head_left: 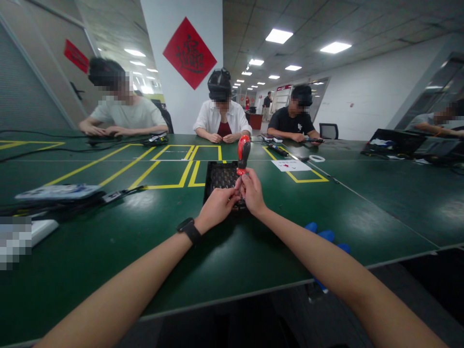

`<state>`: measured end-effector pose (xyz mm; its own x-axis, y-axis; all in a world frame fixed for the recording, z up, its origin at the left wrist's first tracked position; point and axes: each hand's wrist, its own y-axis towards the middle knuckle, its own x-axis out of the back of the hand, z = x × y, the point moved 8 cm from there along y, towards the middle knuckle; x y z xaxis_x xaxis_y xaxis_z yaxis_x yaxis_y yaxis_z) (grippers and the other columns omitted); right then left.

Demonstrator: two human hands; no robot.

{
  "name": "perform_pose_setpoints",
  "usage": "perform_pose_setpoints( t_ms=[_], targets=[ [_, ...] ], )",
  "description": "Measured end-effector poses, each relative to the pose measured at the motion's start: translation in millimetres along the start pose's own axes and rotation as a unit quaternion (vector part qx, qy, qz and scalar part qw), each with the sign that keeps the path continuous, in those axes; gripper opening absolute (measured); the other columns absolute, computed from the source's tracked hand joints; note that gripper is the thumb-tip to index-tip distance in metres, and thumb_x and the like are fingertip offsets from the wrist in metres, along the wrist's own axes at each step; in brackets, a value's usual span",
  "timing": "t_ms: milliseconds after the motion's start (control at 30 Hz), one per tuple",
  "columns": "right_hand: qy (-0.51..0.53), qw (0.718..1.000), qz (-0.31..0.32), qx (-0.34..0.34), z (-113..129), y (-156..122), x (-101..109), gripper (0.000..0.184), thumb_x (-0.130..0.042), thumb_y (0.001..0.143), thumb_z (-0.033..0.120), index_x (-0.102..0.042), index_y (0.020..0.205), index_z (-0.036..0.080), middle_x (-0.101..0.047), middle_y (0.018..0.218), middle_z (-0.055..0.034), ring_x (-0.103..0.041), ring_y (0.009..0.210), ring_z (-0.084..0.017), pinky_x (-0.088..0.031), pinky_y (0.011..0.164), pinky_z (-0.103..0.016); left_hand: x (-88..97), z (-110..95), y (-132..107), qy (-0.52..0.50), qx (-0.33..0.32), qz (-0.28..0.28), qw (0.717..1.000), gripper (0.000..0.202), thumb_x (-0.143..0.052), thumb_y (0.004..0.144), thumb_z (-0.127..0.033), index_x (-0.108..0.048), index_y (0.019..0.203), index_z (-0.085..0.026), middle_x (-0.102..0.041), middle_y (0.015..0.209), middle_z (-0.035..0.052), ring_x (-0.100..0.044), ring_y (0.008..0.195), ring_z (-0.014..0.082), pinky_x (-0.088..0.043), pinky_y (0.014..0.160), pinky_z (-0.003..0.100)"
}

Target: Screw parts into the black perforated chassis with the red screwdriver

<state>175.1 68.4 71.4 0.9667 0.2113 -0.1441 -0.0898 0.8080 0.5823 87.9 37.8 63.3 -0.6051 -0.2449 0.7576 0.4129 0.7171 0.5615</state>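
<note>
A screwdriver (243,152) with a red and black handle stands upright, its shaft pointing down. My right hand (253,192) is closed around the lower part of it, just under the handle. Beside the shaft, my left hand (218,208) has its fingers pinched together near the tip; what they hold, if anything, is too small to make out. Both hands are over the near right part of a black open case (221,175) on the green table. Small dark recesses show inside the case, and its near edge is partly covered by my hands.
Yellow tape lines mark the green table (174,261). A white sheet (291,166) and a tape roll (316,158) are to the right. Cables and a light blue flat device (60,192) lie left. Blue-tipped objects (326,236) sit beneath my right forearm. Several people sit across.
</note>
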Motion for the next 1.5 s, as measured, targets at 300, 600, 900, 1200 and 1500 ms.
perform_pose_setpoints(
  t_ms=[300, 600, 900, 1200, 1500],
  targets=[
    [-0.030, 0.999, -0.031, 0.015, 0.0, -0.8, 5.3, 0.022, -0.049, 0.086, 0.036, -0.042, 0.101, 0.021, -0.050, 0.061, 0.0068, -0.043, 0.047, -0.005, -0.034, 0.044, -0.016, 1.9, 2.1, -0.8, -0.028, 0.023, -0.008, 0.999, 0.010, -0.057, 0.082, -0.025, -0.057, 0.075, -0.017, -0.064, 0.070, 0.0007, -0.057, 0.062, 0.0132, -0.039, 0.061, 0.024],
    [-0.022, 0.999, -0.029, 0.013, -0.4, 0.8, 4.5, 0.025, -0.053, 0.084, 0.035, -0.041, 0.101, 0.022, -0.052, 0.065, 0.0061, -0.044, 0.048, -0.005, -0.036, 0.045, -0.016, 1.7, 0.4, -0.9, 0.012, 0.004, -0.009, 1.000, 0.011, -0.054, 0.084, -0.023, -0.055, 0.074, -0.018, -0.062, 0.069, 0.0021, -0.057, 0.064, 0.0145, -0.038, 0.062, 0.025],
    [-0.016, 1.000, -0.013, 0.007, -0.9, 1.2, 3.1, 0.027, -0.040, 0.090, 0.042, -0.050, 0.098, 0.018, -0.052, 0.063, 0.0047, -0.036, 0.040, -0.003, -0.030, 0.039, -0.017, 0.3, -5.2, 0.3, 0.019, -0.018, 0.008, 1.000, 0.013, -0.046, 0.088, -0.018, -0.056, 0.079, -0.017, -0.064, 0.076, 0.0040, -0.059, 0.071, 0.0155, -0.041, 0.069, 0.027],
    [-0.035, 0.999, -0.034, 0.019, -1.7, 0.0, 7.3, 0.024, -0.048, 0.087, 0.040, -0.045, 0.100, 0.021, -0.051, 0.062, 0.0061, -0.043, 0.046, -0.005, -0.034, 0.043, -0.015, 0.4, -0.1, 0.0, 0.007, 0.007, -0.006, 1.000, 0.010, -0.050, 0.086, -0.024, -0.058, 0.084, -0.018, -0.064, 0.076, 0.0032, -0.059, 0.071, 0.0162, -0.041, 0.068, 0.027],
    [-0.029, 0.999, -0.034, 0.017, -1.3, -0.4, 6.9, 0.023, -0.048, 0.086, 0.038, -0.045, 0.100, 0.021, -0.051, 0.063, 0.0059, -0.041, 0.045, -0.004, -0.031, 0.042, -0.015, 0.4, 2.8, -0.8, -0.002, 0.015, -0.015, 1.000, 0.015, -0.057, 0.083, -0.029, -0.056, 0.074, -0.017, -0.062, 0.068, 0.0009, -0.055, 0.061, 0.0136, -0.037, 0.060, 0.024]
  ],
)
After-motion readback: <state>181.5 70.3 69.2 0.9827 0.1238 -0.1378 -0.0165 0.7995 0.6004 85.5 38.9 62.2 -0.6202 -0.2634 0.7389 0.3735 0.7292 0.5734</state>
